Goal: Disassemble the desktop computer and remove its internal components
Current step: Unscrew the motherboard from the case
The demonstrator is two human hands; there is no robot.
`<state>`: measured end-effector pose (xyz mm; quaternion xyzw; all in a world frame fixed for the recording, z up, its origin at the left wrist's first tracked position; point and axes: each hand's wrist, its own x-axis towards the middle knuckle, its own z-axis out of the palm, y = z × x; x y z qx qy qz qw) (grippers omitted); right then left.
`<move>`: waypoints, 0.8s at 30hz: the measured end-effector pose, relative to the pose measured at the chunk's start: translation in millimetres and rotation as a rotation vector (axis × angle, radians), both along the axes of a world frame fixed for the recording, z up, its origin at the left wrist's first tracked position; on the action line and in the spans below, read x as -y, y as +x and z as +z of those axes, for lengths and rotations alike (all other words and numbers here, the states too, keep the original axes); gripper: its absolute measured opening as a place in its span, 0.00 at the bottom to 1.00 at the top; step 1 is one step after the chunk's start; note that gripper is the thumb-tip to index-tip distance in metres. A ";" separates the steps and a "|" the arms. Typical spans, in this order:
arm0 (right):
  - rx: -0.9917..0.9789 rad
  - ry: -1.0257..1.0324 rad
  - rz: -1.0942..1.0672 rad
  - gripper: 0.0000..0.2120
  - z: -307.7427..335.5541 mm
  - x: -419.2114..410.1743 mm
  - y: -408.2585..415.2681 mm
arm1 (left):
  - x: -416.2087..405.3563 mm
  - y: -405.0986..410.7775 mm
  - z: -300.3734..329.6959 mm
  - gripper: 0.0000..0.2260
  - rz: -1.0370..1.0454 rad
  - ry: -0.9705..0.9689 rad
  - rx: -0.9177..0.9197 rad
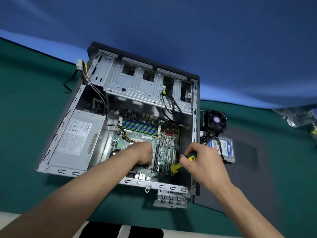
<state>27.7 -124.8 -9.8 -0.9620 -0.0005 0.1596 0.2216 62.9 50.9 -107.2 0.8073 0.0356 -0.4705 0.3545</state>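
Right hand (204, 162): my fingers grip the green-and-yellow screwdriver (184, 162), tip down at the green motherboard (161, 148), likely for a mounting screw.
Left hand (145, 154): curled fingers rest mid-board, apparently steadying; any grasp I cannot tell.
Grey open computer case (109, 170): centre of the green desk (25, 100).

Green-covered worktop (34, 103). Open computer case (195, 127) lies on its side at centre. Just right of it: cooler fan (216, 121), hard drive (227, 148), dark side panel (267, 162). Loose metal bracket (171, 200) at case's near edge.
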 end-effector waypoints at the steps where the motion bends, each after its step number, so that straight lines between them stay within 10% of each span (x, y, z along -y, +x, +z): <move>1: -0.004 -0.005 -0.001 0.10 -0.2 1.1 0.2 | -0.6 0.5 -0.1 0.05 0.010 -0.007 -0.006; 24: -0.085 0.017 0.001 0.07 -9.2 2.1 -1.4 | 0.9 7.1 -2.8 0.07 -0.072 -0.009 -0.014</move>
